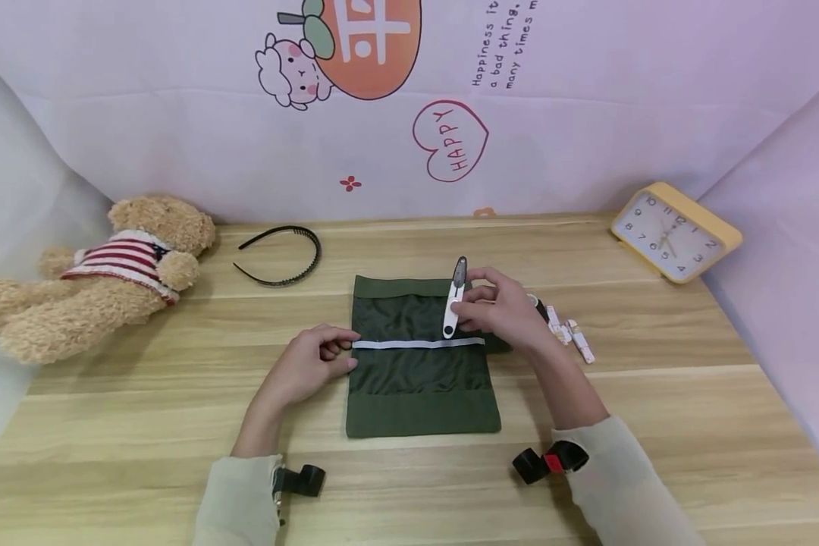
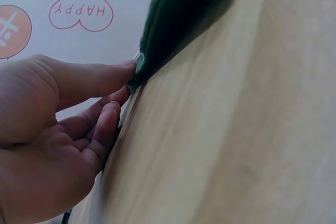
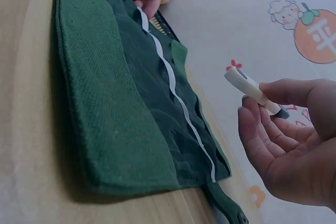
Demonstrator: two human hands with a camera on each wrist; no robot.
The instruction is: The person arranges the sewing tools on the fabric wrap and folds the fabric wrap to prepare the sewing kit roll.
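Observation:
A dark green fabric roll [image 1: 423, 413] lies spread flat on the wooden table, with a white elastic band [image 1: 416, 345] running across its middle. My left hand [image 1: 314, 356] pinches the roll's left edge by the band's end; in the left wrist view the thumb [image 2: 100, 80] meets the cloth edge. Above the roll's upper right part, my right hand [image 1: 501, 307] holds small white thread snips [image 1: 453, 307] between thumb and fingers. Their dark tip points away from me. In the right wrist view the snips [image 3: 249, 87] are clear of the cloth.
Several small pale patterned pieces [image 1: 580, 341] lie right of the roll, partly behind my right hand. A black headband [image 1: 314, 254] and a teddy bear [image 1: 130, 280] are at the left. The yellow clock [image 1: 676, 231] stands at the back right, near the printed curtain [image 1: 553, 152].

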